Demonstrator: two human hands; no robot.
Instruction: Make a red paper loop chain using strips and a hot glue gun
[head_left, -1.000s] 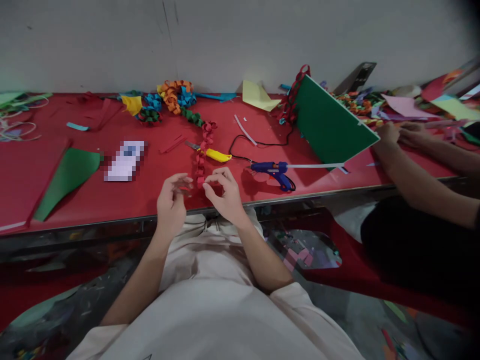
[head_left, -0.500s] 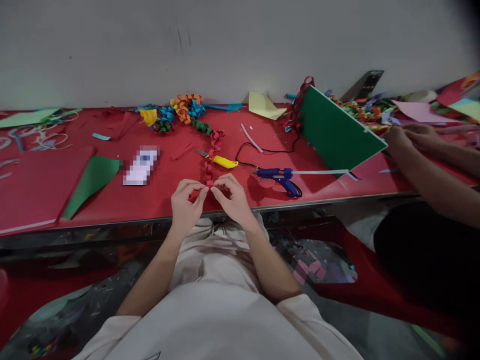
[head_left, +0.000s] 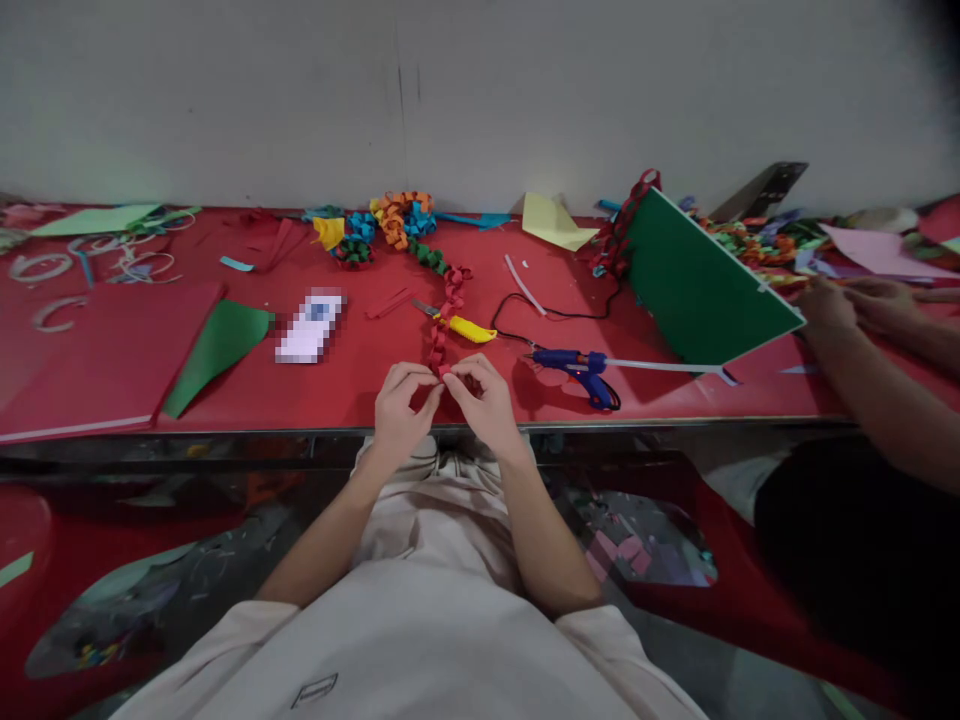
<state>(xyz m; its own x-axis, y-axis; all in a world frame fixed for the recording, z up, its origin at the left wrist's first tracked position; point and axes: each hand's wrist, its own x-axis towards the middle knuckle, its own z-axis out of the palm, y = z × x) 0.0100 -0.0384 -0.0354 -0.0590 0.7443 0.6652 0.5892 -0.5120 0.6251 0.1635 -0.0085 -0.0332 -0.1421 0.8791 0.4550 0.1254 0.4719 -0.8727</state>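
A paper chain (head_left: 454,290) runs from a multicoloured heap at the back of the table to its red end between my hands. My left hand (head_left: 406,408) pinches that red end from the left. From the other side, the thumb and fingers of my right hand (head_left: 482,402) close on the same end. The fingertips of both hands nearly meet. Beneath the chain lies a yellow-handled cutter (head_left: 471,329), its blade pointing left. A blue glue gun (head_left: 574,368) rests on its side to the right of my hands, a long glue stick in its back.
A green board (head_left: 701,285) leans upright at the right, with a co-worker's hands (head_left: 832,305) beyond it. Left of me are a phone (head_left: 311,328), a green paper sheet (head_left: 217,355) and a red sheet stack (head_left: 97,360). A black cord (head_left: 551,308) crosses behind the glue gun.
The whole view has shifted, so things on the table appear further right. My hands keep their pinch on the red chain end, with little other movement.
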